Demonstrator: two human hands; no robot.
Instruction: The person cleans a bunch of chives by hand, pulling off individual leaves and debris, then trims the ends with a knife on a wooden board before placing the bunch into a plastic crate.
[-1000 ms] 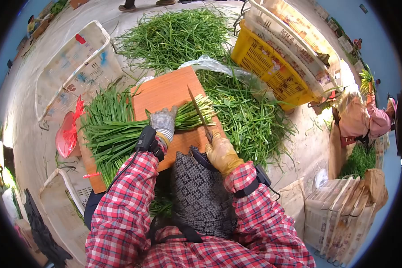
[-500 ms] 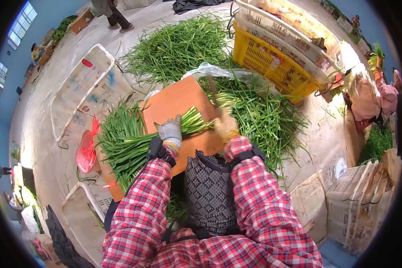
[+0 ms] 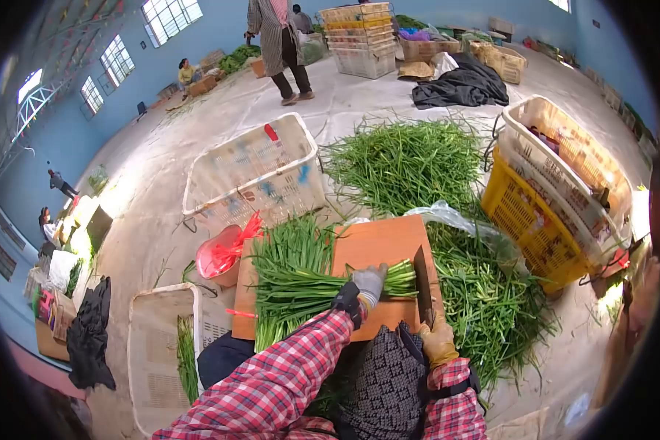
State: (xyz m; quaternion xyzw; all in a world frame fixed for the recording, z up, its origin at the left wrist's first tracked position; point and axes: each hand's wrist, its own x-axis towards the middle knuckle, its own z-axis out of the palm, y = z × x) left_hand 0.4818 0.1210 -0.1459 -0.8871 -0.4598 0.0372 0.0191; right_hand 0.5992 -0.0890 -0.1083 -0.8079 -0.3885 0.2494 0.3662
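My left hand (image 3: 369,284), in a grey glove, is closed around a bunch of garlic chives (image 3: 304,287) lying across an orange-brown board (image 3: 378,240). The pale cut-looking stalk ends point right. In a yellow glove, my right hand (image 3: 438,342) grips the handle of a knife (image 3: 424,284). Its broad dark blade stands on edge near the board's right side, right at the stalk ends. More loose chives (image 3: 290,246) cover the left part of the board.
Heaps of chives lie behind (image 3: 411,165) and right of the board (image 3: 484,293). A white crate (image 3: 253,176) stands at back left, another crate (image 3: 161,352) at front left. Stacked crates (image 3: 535,227) rise at right. A red bag (image 3: 224,253) sits beside the board. People are farther off.
My view has tilted up and turned left. The knife, earlier raised and slanted beside the stalks, now stands lower at their ends. My left hand still holds the bunch.
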